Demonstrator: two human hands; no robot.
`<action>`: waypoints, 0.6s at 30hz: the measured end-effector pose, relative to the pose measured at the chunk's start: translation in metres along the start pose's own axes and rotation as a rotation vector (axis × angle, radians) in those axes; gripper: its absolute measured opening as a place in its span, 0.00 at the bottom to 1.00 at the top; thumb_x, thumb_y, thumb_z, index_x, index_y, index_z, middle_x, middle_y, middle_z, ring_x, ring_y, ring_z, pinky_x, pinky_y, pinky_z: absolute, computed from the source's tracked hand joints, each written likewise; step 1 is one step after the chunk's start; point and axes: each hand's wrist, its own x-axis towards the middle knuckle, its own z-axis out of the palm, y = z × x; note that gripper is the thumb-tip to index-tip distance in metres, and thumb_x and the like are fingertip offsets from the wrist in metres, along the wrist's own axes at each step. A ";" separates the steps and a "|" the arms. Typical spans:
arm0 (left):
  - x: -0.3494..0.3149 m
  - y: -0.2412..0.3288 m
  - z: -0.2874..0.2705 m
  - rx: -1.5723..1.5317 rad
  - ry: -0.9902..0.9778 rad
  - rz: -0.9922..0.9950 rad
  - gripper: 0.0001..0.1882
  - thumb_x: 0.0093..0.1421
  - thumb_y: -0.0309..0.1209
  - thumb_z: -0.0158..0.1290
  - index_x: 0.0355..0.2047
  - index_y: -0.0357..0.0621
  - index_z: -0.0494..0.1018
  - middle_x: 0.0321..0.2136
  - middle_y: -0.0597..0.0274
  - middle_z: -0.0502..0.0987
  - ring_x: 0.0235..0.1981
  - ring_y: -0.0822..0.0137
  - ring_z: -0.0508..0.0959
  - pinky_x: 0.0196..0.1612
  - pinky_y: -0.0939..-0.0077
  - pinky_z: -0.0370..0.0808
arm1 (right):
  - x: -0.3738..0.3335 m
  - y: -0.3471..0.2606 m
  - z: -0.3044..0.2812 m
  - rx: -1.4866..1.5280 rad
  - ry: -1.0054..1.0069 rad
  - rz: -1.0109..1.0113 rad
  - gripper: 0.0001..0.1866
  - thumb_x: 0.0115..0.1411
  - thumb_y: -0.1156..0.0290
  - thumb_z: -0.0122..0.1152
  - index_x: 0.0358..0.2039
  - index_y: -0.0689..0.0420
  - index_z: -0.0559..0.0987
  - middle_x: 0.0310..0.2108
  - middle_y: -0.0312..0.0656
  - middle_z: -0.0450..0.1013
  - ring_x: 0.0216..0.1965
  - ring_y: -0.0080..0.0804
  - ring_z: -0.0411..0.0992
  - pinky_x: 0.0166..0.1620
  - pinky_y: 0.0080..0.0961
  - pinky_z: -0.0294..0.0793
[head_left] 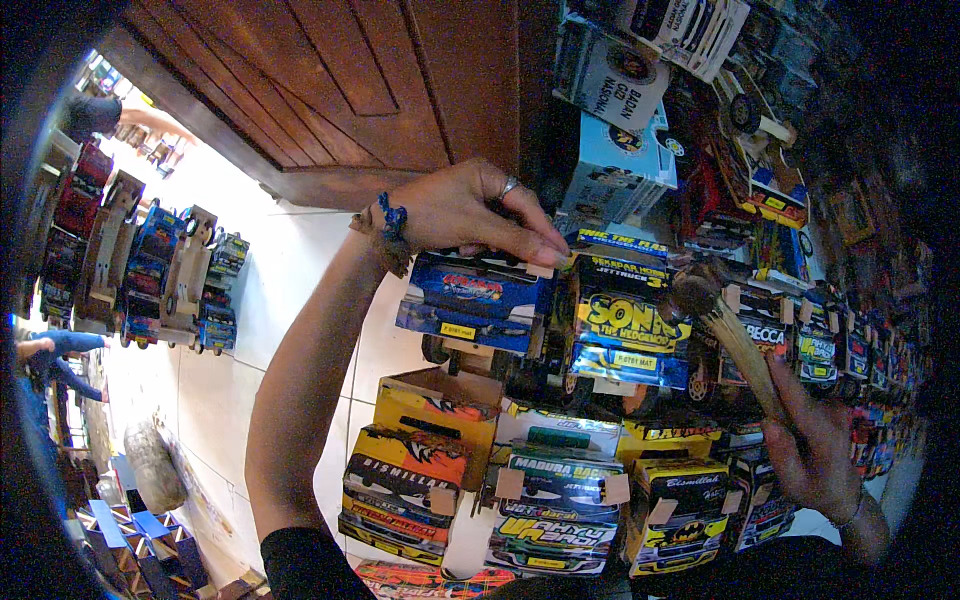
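Note:
My left hand, with a ring and a blue band at the wrist, reaches in from the left. Its thumb and fingertips are pinched at the top edge between a blue toy truck and a blue-and-yellow toy truck; whatever they pinch is too small to make out. My right hand, slightly blurred, is wrapped round the wooden handle of a hammer. The hammer's dark head is beside the upper right of the blue-and-yellow truck; I cannot tell whether it touches.
More toy trucks stand in front, including an orange-and-black one and a black-and-yellow one. Light-blue box trucks and rows of others fill the right. A brown wooden door stands behind. Further trucks and a person's blue sleeve are at left.

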 end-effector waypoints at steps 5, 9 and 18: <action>0.000 0.001 0.001 0.029 0.008 -0.020 0.16 0.58 0.37 0.67 0.41 0.39 0.84 0.38 0.60 0.85 0.42 0.70 0.82 0.49 0.76 0.78 | 0.015 -0.005 -0.006 -0.046 -0.019 -0.065 0.32 0.61 0.78 0.55 0.67 0.67 0.63 0.49 0.58 0.77 0.38 0.50 0.80 0.45 0.39 0.77; 0.001 -0.004 0.003 -0.014 0.030 0.055 0.16 0.56 0.40 0.69 0.39 0.43 0.85 0.33 0.67 0.85 0.34 0.79 0.80 0.37 0.83 0.76 | 0.032 -0.014 -0.009 0.019 0.003 -0.119 0.34 0.60 0.78 0.56 0.68 0.65 0.62 0.49 0.57 0.77 0.31 0.45 0.79 0.40 0.37 0.77; 0.001 -0.012 -0.003 0.093 0.040 0.051 0.16 0.55 0.41 0.70 0.41 0.50 0.85 0.29 0.76 0.82 0.24 0.86 0.71 0.23 0.85 0.63 | 0.079 -0.018 0.013 -0.023 0.088 -0.311 0.35 0.60 0.80 0.56 0.69 0.62 0.62 0.42 0.56 0.79 0.28 0.42 0.78 0.34 0.34 0.77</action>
